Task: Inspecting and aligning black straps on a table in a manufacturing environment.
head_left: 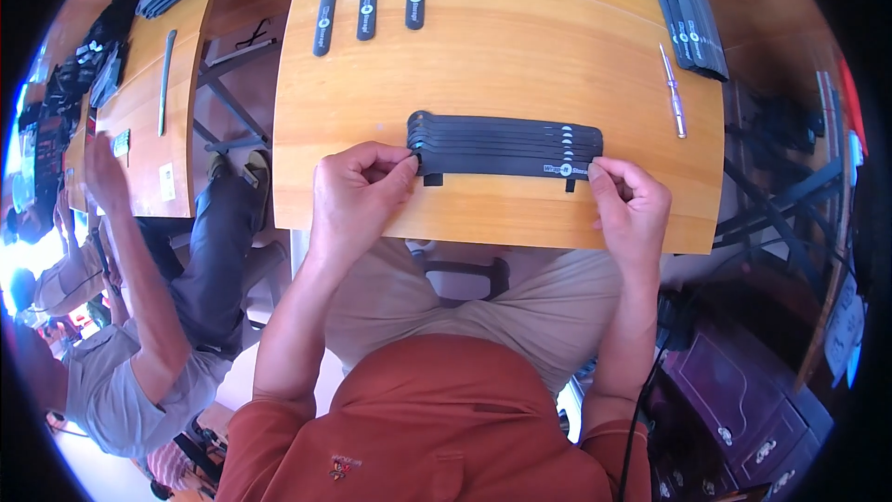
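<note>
A fanned stack of black straps [506, 147] lies crosswise near the front of the wooden table, each strap overlapping the one behind it. My left hand [362, 188] pinches the stack's left end between thumb and fingers. At the right end, the thumb and fingers of my right hand [630, 200] close on the front corner. Two short black tabs stick out from under the stack's front edge, the left tab [433, 180] next to my left fingers and the right tab [570, 185] short of my right thumb.
Three single black straps [368, 0] lie at the table's far left. A bundle of straps [683, 19] rests at the far right, with a purple-handled screwdriver [675, 98] nearer me. Left of my table [502, 65], a person [139, 344] in grey sits by another table [139, 139].
</note>
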Demonstrator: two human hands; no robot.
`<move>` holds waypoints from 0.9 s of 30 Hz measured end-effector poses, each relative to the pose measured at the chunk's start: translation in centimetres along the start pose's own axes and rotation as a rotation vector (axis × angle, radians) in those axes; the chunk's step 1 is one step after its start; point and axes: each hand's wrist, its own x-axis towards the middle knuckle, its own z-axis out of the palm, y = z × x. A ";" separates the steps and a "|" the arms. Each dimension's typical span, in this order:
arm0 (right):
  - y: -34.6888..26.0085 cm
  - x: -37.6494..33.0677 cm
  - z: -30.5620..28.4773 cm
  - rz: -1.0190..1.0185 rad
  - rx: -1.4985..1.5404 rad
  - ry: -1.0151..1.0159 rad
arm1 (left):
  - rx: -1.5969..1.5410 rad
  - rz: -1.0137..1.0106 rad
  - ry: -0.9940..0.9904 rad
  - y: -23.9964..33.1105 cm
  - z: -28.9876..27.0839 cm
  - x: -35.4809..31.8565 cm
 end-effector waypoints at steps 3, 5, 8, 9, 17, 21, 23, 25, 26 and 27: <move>0.0 0.0 0.0 -0.022 -0.011 -0.001 | 0.012 -0.002 0.002 0.3 0.1 -0.1; -0.1 0.0 0.0 -0.041 -0.009 0.002 | 0.014 -0.006 0.005 0.3 0.1 0.0; -0.3 0.0 0.0 -0.025 -0.005 -0.005 | 0.017 -0.006 0.009 0.0 0.1 0.0; -0.4 0.0 0.0 -0.019 -0.011 -0.013 | 0.019 -0.002 0.011 -0.1 0.1 0.0; 0.2 0.1 -0.1 -0.057 -0.033 0.002 | 0.020 0.016 0.016 -0.2 0.2 0.1; 0.3 0.1 0.0 -0.043 -0.012 0.006 | 0.041 0.020 0.027 -0.3 0.3 0.1; 0.4 0.1 0.0 -0.049 -0.020 0.011 | 0.046 0.024 0.031 -0.4 0.2 0.1; 0.5 0.1 0.2 -0.043 -0.003 0.008 | 0.051 0.028 0.035 -0.5 0.1 0.1; 0.5 0.1 0.2 -0.042 -0.006 0.012 | 0.051 0.027 0.032 -0.5 0.1 0.0; 0.5 0.1 0.2 -0.045 -0.007 0.011 | 0.051 0.025 0.029 -0.4 0.1 0.1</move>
